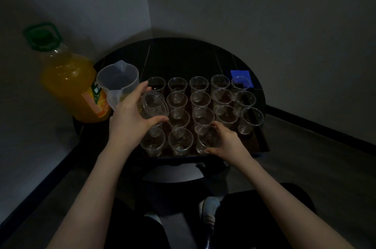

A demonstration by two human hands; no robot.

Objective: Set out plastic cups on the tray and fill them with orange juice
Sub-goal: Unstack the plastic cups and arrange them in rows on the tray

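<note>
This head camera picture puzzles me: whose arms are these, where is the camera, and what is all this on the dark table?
There is no machine here. A person wears the camera on the head, so you look down along their own bare arms. On the round table stands a tray filled with rows of clear plastic cups, all seemingly empty. The left hand grips a tilted stack of cups over the tray's left side. The right hand holds one cup upright in the front row. To the left stand a big bottle of orange juice, with a green cap, and a clear jug. A blue thing lies behind the cups, on the right.
</note>
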